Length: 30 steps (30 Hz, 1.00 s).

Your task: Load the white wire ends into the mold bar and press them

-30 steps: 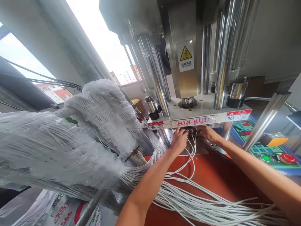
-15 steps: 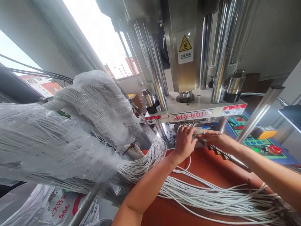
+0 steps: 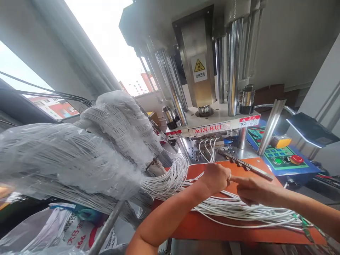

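Above the bundle of white cables [image 3: 236, 207], my left hand [image 3: 216, 179] is curled closed, with its back toward me and its fingers mostly hidden. My right hand [image 3: 251, 187] meets it from the right, its index finger reaching to the left hand's fingertips and its other fingers bent under. A small pale piece [image 3: 230, 176] shows where the fingertips meet; I cannot make out what it is. Beyond the hands, several white leads run into a metal mould [image 3: 212, 141] under the press. A notched metal bar [image 3: 247, 164] lies diagonally to the right of them.
The press [image 3: 209, 129] stands behind, with a heat warning label on its column. At the right are a control box [image 3: 284, 156] with a red button and a lamp [image 3: 310, 129]. Plastic-wrapped cable bundles [image 3: 87, 159] hang on the left. An orange board [image 3: 191, 226] covers the bench.
Both hands have come back from the mould toward me, over the cables. The notched bar, earlier at my right hand, now lies released on the bench. The camera view has shifted.
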Each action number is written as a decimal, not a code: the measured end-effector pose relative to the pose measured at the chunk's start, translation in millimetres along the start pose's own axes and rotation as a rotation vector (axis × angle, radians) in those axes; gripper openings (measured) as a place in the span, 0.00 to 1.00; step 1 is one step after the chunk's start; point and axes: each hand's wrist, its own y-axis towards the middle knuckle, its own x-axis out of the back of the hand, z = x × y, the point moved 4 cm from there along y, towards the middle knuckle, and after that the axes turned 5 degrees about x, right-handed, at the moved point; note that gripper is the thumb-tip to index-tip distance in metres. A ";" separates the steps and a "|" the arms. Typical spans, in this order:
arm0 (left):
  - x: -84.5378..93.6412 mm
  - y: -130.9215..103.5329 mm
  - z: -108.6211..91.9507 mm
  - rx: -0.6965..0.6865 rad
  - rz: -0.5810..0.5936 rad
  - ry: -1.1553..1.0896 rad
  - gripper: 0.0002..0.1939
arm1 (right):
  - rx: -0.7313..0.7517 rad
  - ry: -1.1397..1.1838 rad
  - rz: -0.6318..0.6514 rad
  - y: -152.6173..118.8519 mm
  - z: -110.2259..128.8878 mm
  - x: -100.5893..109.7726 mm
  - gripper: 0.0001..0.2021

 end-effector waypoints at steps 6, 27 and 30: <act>-18.0 -18.4 -22.0 -0.025 0.154 0.024 0.18 | 0.172 -1.222 -0.234 -14.6 21.9 -21.3 0.24; -25.9 -44.1 -11.2 -0.263 -0.509 0.132 0.08 | 0.166 0.883 -0.147 -5.4 43.6 -101.3 0.15; -39.7 -47.8 -17.4 -0.247 -0.167 0.019 0.08 | 0.023 -0.002 -0.200 -9.2 20.3 -90.7 0.09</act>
